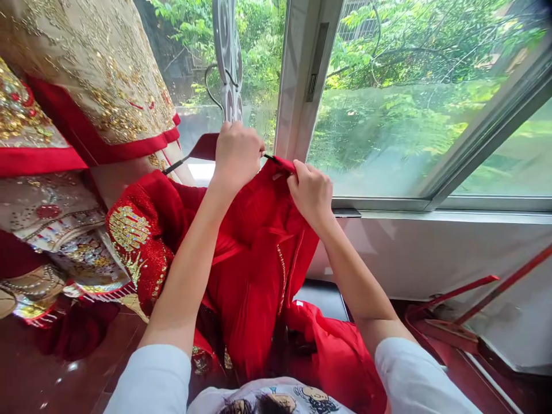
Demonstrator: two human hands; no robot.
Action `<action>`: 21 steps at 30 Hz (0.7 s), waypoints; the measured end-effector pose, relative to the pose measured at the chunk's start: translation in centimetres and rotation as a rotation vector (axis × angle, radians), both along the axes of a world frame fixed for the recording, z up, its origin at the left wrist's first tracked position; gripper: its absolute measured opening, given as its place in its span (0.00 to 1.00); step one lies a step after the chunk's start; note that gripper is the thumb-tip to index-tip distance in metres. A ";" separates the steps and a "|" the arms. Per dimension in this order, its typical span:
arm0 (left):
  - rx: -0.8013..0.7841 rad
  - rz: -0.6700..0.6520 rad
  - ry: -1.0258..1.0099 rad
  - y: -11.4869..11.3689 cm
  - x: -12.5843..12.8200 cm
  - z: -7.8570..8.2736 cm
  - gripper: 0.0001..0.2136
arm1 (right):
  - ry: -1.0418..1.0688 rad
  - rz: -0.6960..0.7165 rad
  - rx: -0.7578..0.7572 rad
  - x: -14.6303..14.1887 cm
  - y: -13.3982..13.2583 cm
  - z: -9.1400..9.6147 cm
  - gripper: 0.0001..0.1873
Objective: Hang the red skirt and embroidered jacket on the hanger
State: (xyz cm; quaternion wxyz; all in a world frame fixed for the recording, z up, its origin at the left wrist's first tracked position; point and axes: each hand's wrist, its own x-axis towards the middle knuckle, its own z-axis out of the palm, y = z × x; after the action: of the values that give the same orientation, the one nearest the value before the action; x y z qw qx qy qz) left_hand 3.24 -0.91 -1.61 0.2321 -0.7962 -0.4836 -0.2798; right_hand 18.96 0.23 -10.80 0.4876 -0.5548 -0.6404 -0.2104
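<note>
A red garment (254, 259) with gold embroidery on its sleeve (129, 230) hangs in front of me. My left hand (236, 154) is closed around the garment's top edge together with a dark red hanger (202, 148). My right hand (310, 192) pinches the red cloth at the shoulder just to the right of it. A thin black piece of the hanger (271, 157) shows between the two hands. The lower part of the garment falls in folds toward my lap.
Several gold and red embroidered garments (81, 75) hang at the left. A window (409, 98) with a pale frame and sill is straight ahead, green trees outside. A red metal stand (457, 310) lies on the dark red floor at the right.
</note>
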 end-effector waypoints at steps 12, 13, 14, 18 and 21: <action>0.015 0.017 -0.034 0.5 1.1 0.1 0.15 | 0.292 0.280 0.108 3.6 3.1 6.5 0.20; 0.011 0.018 -0.041 0.4 1.2 0.1 0.15 | 0.280 0.250 0.114 3.3 3.0 6.9 0.20; 0.006 0.017 -0.050 0.4 1.2 0.1 0.15 | 0.273 0.215 0.113 3.1 2.7 7.2 0.21; -0.010 0.006 -0.071 0.3 1.5 0.2 0.15 | 0.318 0.093 0.080 3.0 2.0 8.8 0.23; -0.023 0.019 -0.087 0.4 1.6 0.1 0.15 | 0.393 0.049 0.115 3.9 2.0 10.0 0.22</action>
State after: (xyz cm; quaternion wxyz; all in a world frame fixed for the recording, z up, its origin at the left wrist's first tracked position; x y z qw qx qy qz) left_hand 4.82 -0.53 -1.53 0.2041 -0.7813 -0.5041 -0.3063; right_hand 22.82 2.28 -0.85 0.6391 -0.5408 -0.5331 -0.1223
